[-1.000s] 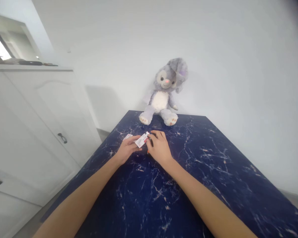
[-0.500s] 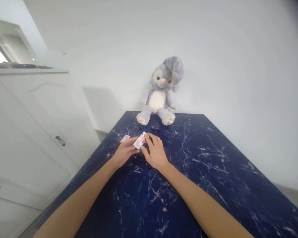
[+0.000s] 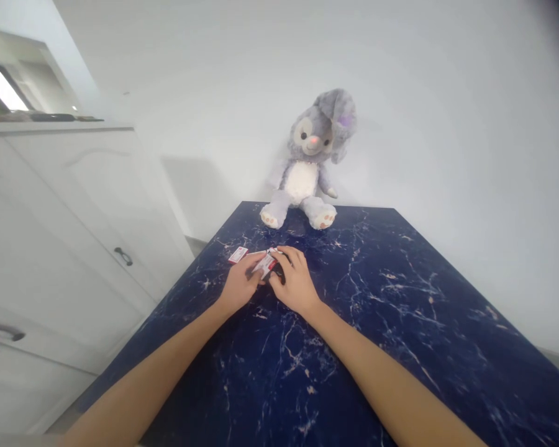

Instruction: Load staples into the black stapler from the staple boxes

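Between my hands is a small white-and-red card or flat packet (image 3: pixel 264 264), too small to read. My left hand (image 3: pixel 238 284) grips its left side, with the thumb over the face. From the right, my right hand (image 3: pixel 296 280) closes on the other side with curled fingers, which hide part of it. Just beyond my left hand, a second small white-and-red flat piece (image 3: pixel 238 254) lies on the table by itself.
The table (image 3: pixel 377 335) has a dark blue marbled top. A grey plush rabbit (image 3: pixel 300 181) sits at its far edge against the white wall. White cabinets (image 3: pixel 74 230) with dark handles stand along the left side.
The card has come down flatter and lower between my hands. My left thumb has moved across its face. The whole view has shifted slightly.
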The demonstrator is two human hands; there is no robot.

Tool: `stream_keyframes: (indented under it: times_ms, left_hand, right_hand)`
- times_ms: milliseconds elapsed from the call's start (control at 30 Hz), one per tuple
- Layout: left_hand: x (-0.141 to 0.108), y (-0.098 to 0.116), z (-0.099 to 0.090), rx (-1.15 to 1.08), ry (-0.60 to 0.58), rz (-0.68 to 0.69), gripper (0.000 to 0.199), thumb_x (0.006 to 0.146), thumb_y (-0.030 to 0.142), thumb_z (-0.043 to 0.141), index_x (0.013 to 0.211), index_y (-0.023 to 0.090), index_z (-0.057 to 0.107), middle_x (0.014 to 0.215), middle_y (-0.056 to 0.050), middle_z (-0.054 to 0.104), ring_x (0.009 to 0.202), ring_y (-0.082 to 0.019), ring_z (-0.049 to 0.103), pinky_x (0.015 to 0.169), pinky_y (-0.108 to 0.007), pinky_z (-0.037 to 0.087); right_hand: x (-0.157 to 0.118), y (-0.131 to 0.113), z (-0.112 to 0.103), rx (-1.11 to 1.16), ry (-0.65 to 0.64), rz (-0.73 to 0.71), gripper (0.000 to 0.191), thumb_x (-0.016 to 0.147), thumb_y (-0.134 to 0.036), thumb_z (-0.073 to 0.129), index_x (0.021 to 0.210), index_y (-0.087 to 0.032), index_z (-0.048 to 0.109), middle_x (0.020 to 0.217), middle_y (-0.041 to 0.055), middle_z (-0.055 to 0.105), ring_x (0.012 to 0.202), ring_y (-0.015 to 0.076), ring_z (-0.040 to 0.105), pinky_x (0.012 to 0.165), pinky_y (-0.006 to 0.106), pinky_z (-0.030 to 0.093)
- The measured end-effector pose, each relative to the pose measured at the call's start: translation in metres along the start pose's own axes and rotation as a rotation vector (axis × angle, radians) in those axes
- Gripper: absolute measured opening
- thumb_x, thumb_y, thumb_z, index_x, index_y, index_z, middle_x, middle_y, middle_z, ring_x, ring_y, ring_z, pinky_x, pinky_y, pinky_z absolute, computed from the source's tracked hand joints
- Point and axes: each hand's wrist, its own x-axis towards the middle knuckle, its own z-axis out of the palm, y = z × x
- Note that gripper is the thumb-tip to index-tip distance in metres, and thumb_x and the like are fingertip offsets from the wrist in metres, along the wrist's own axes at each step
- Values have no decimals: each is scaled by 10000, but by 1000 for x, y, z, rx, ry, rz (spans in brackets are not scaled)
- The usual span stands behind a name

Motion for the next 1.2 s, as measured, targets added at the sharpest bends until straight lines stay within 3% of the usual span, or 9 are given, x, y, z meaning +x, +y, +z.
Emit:
stream_keyframes:
  times_ms: [100, 367, 467, 600, 733, 933, 1200]
  left_hand:
    - [-3, 1, 4, 71, 36, 87, 400, 851, 320, 675, 1244, 244, 677, 1383, -79, 591, 1166, -293, 612, 747, -334, 625]
    - [-5, 12, 10, 6, 49, 77, 411, 832, 317, 708, 1234, 238, 667, 1363, -82, 607, 1243, -296, 574, 866, -360, 607]
    - [-2, 7, 9, -60, 63, 36, 441, 819, 325, 724, 1239, 222, 636, 1336, -98, 619, 1188, -299, 608, 741, -331, 626]
    - [0, 3, 6, -77, -63, -13, 397, 829, 337, 716, 1194, 189, 662, 1211, -109, 686, 969, -254, 676, 605, -280, 590]
    - [0, 1, 3, -140, -85, -41, 397, 820, 353, 733, 1180, 193, 685, 1214, -102, 697, 926, -236, 676, 627, -287, 588]
    - [1, -2, 2, -242, -70, -137, 434, 781, 380, 778, 1167, 197, 699, 1215, -107, 705, 953, -246, 675, 638, -284, 590]
    - [0, 5, 6, -145, -80, -28, 415, 830, 357, 725, 1203, 188, 661, 1220, -104, 694, 899, -216, 670, 553, -244, 584]
  right_hand:
    - [-1, -2, 0, -32, -28, -20, 536, 879, -164, 528, 1414, -186, 511, 1380, 150, 522, 1320, 322, 427, 1111, 545, 392]
    - [0, -4, -2, 22, -5, 22, 549, 930, -224, 521, 1469, -176, 429, 1449, 163, 495, 1321, 316, 458, 1096, 529, 405]
    - [2, -2, -4, 113, 48, 103, 426, 969, -248, 491, 1393, -198, 503, 1332, 132, 596, 1227, 277, 540, 1061, 480, 443]
    - [4, 3, -4, 125, 125, 227, 268, 984, -264, 492, 1213, -211, 621, 1107, 88, 697, 1039, 250, 625, 977, 445, 475]
    - [3, 5, -5, 122, 175, 284, 216, 967, -295, 541, 1123, -218, 669, 1026, 72, 726, 989, 252, 643, 947, 430, 475]
    - [5, 5, -9, 319, 182, 446, 255, 998, -353, 484, 1060, -224, 696, 957, 32, 756, 833, 199, 696, 792, 321, 529]
    - [4, -2, -11, 276, 110, 261, 230, 972, -341, 544, 1044, -218, 723, 959, 42, 735, 800, 181, 664, 820, 320, 527]
